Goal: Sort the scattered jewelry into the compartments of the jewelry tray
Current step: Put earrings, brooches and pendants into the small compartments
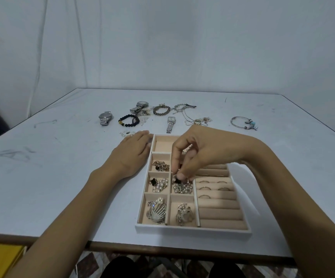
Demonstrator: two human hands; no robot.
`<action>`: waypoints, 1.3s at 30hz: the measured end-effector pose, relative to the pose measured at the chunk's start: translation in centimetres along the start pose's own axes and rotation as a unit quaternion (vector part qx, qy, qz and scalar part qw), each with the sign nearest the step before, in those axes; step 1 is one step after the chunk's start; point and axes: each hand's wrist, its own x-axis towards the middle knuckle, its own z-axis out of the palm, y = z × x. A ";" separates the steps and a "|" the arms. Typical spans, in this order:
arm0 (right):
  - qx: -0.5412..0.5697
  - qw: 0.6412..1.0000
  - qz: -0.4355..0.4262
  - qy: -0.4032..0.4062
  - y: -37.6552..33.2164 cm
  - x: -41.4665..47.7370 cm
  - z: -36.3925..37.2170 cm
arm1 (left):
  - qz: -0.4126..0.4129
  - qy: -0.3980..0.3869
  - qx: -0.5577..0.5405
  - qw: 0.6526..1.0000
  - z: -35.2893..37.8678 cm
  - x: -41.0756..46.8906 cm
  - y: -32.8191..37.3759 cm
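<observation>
While the small pieces are sorted, the larger jewelry is not yet put away.
The right hand [198, 155] is held over the jewelry tray [192, 230], its fingertips pinched together on a small black earring [177, 180] in the compartment just under them. The left hand [132, 153] is laid flat, fingers straight, beside the tray's wall and seems to touch it. Nearer than the right hand, brooches [157, 210], pearl pieces [159, 184] and rings [212, 185] are seen in their places. Beyond both hands, watches [105, 117], a bead bracelet [129, 120], a chain necklace [184, 111] and a charm bangle [243, 122] lie on the table [42, 177]; about half of the work is judged to remain.
</observation>
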 end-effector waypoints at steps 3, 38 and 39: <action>-0.004 1.000 0.009 0.001 0.0 0.1 0.1 | -0.002 0.003 0.001 1.000 0.0 -0.1 0.1; -0.168 0.889 0.119 0.409 13.4 7.1 -7.8 | 0.000 -0.001 0.002 1.000 -0.5 0.0 0.1; -0.195 0.892 0.114 0.392 13.2 7.6 -7.6 | 0.000 -0.002 0.004 1.000 -0.5 0.0 0.1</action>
